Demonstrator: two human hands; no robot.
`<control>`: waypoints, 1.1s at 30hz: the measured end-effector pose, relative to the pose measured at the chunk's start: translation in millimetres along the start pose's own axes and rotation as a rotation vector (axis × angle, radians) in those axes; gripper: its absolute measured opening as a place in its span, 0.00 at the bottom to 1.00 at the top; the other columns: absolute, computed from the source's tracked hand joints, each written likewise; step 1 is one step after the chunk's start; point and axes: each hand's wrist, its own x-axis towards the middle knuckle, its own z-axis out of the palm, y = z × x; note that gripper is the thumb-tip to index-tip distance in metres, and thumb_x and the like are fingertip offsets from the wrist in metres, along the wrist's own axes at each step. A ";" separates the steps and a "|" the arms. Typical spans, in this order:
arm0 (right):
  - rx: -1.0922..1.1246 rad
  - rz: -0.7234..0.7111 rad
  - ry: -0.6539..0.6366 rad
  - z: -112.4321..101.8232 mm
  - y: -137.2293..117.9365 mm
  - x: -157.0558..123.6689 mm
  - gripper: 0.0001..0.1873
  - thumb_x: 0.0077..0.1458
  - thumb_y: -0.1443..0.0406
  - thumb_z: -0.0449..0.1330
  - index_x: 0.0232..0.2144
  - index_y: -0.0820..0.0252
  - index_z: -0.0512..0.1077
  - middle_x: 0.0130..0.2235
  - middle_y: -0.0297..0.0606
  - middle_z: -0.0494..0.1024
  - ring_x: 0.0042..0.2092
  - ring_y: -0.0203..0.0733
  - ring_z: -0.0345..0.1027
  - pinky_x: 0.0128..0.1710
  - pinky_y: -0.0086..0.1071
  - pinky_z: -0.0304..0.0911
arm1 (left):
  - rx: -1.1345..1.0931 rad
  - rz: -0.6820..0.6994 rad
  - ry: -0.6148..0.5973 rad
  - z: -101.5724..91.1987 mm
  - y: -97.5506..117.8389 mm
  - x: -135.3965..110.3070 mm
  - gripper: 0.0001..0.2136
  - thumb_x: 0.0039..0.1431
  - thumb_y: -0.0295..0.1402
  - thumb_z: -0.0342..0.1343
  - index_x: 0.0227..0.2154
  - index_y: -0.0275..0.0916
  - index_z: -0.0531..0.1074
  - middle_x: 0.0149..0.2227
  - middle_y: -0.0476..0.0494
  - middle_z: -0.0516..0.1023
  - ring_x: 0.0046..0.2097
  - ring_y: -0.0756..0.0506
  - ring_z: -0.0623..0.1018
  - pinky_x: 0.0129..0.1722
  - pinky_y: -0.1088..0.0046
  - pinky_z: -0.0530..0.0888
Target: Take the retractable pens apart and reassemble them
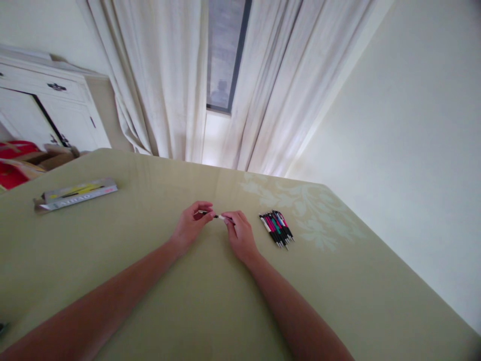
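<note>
Above the middle of the table, a slim black and white pen [221, 217] spans the gap between my two hands. My left hand [190, 224] pinches its left part between thumb and fingers, with a dark length showing inside the grip. At the other end, the fingers of my right hand [240, 233] are closed on the white and dark part. Whether the pen is in one piece or in two is too small to tell. To the right of my right hand lies a bundle of pens [276, 229], side by side, with black grips and white, pink, green and blue barrels.
A long, thin pen box [80, 194] with an open left end lies at the table's far left. The green table [180, 301] has a pale leaf pattern at right. Beyond are curtains [169, 75], a white cabinet [71, 95] and a cardboard box [48, 158].
</note>
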 end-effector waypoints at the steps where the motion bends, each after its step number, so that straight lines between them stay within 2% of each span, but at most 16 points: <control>1: 0.020 -0.001 0.010 -0.5 0.0 0.0 0.09 0.68 0.67 0.55 0.46 0.57 0.74 0.43 0.41 0.77 0.46 0.43 0.70 0.49 0.36 0.65 | -0.030 0.001 0.004 -0.7 -0.3 0.1 0.23 0.48 0.44 0.71 0.45 0.40 0.75 0.39 0.46 0.78 0.38 0.47 0.78 0.41 0.70 0.74; 5: 0.065 -0.003 0.033 -2.4 -1.5 -1.1 0.07 0.65 0.65 0.59 0.44 0.56 0.75 0.41 0.39 0.78 0.45 0.42 0.72 0.47 0.34 0.66 | -0.149 -0.016 -0.041 -2.7 0.3 0.4 0.26 0.46 0.40 0.73 0.48 0.41 0.74 0.37 0.49 0.78 0.37 0.48 0.78 0.41 0.70 0.74; 11: 0.070 0.013 0.018 -3.4 -5.7 -1.9 0.05 0.63 0.63 0.62 0.41 0.57 0.77 0.39 0.37 0.80 0.40 0.40 0.74 0.43 0.32 0.67 | -0.229 -0.049 -0.082 -3.0 -0.4 1.0 0.27 0.47 0.39 0.73 0.49 0.41 0.72 0.38 0.47 0.82 0.39 0.47 0.79 0.45 0.70 0.74; 16: 0.084 0.072 0.029 -3.7 -6.6 -1.8 0.07 0.66 0.62 0.58 0.41 0.57 0.76 0.40 0.37 0.81 0.40 0.40 0.75 0.42 0.31 0.68 | -0.244 -0.050 -0.133 -4.4 -1.8 -0.1 0.28 0.46 0.35 0.75 0.51 0.43 0.72 0.46 0.45 0.81 0.43 0.46 0.80 0.48 0.68 0.74; 18: 0.082 0.065 0.025 -3.3 -5.7 -2.1 0.07 0.66 0.62 0.58 0.41 0.57 0.76 0.39 0.38 0.81 0.40 0.40 0.75 0.41 0.31 0.68 | -0.246 -0.036 -0.133 -4.7 -2.7 -0.6 0.25 0.46 0.35 0.74 0.48 0.43 0.73 0.45 0.46 0.81 0.43 0.46 0.80 0.47 0.69 0.74; 22: 0.028 0.031 0.048 -1.8 -3.7 -3.0 0.06 0.64 0.62 0.61 0.40 0.57 0.76 0.38 0.38 0.80 0.39 0.40 0.73 0.41 0.31 0.67 | -0.209 -0.076 -0.160 -4.3 -5.2 0.0 0.17 0.49 0.36 0.73 0.40 0.41 0.75 0.35 0.48 0.81 0.38 0.47 0.79 0.43 0.70 0.73; 28: 0.043 0.055 0.037 -0.8 -3.7 -3.1 0.08 0.66 0.61 0.58 0.41 0.57 0.75 0.39 0.38 0.80 0.39 0.40 0.74 0.41 0.31 0.67 | -0.286 -0.063 -0.202 -2.7 -3.2 1.5 0.16 0.48 0.35 0.73 0.40 0.41 0.77 0.39 0.47 0.82 0.42 0.47 0.79 0.47 0.69 0.73; 33: 0.021 0.026 0.049 -1.0 -5.9 -3.3 0.07 0.65 0.61 0.59 0.41 0.57 0.74 0.39 0.38 0.79 0.39 0.40 0.73 0.40 0.31 0.66 | -0.325 -0.090 -0.205 -1.8 -2.4 0.6 0.13 0.51 0.38 0.72 0.35 0.39 0.77 0.38 0.45 0.83 0.41 0.46 0.80 0.46 0.68 0.74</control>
